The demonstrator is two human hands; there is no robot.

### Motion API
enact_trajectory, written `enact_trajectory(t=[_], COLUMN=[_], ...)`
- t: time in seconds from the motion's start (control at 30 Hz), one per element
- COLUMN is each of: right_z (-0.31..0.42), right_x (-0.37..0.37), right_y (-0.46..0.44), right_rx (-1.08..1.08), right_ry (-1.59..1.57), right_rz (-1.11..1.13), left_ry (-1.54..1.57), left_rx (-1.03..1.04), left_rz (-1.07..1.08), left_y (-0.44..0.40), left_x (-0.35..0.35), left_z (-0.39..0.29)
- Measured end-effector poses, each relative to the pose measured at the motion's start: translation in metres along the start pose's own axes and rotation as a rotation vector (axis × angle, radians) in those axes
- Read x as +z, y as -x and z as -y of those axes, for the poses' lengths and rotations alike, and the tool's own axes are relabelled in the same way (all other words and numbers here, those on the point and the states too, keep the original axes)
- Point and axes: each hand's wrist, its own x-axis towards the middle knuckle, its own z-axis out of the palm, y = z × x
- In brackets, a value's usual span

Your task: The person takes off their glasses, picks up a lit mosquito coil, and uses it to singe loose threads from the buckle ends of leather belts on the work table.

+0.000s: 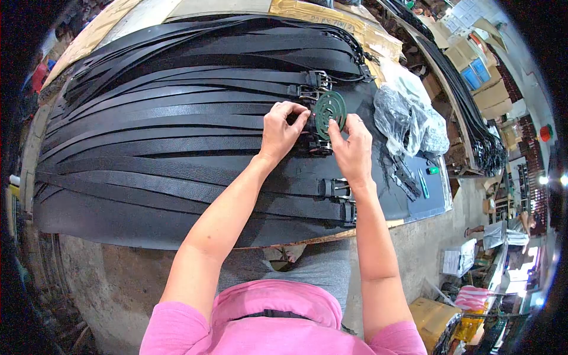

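My right hand [355, 145] pinches a green mosquito coil [324, 102], a flat spiral held up over the table's belt ends. Close to the coil's left edge, my left hand [283, 131] is closed in a pinch; a tiny reddish spot shows at its fingertips, too small to name. Black leather belts [148, 121] lie side by side under and left of my hands. Their metal buckles [318, 81] sit just beyond the coil, and more buckles [341, 188] lie below my right wrist. The buckles directly behind the coil are partly hidden.
A clear plastic bag [408, 112] sits right of my hands. Near the table's right corner lie loose black pieces [403, 179], a teal pen-like tool [423, 183] and a small green item [433, 170]. More black belts [467, 112] hang on a rack farther right.
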Motion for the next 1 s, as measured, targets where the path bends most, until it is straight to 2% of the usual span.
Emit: enact_trajectory(t=[0.5,0.6,1.0], right_z=[0.0,0.005,0.007], right_x=[0.0,-0.008,-0.006], right_y=[-0.005,-0.004,0.017], right_rx=[-0.021,-0.021,-0.057], right_ry=[0.02,0.035,-0.014], right_rz=[0.006,-0.012,-0.027], left_ry=[-0.042,0.055,0.021], left_rx=[0.034,-0.039,-0.032], left_rz=[0.012,0.007,-0.008], left_y=[0.0,0.0,0.001], left_x=[-0.001,0.002,0.002], left_z=[0.004,0.009,0.008])
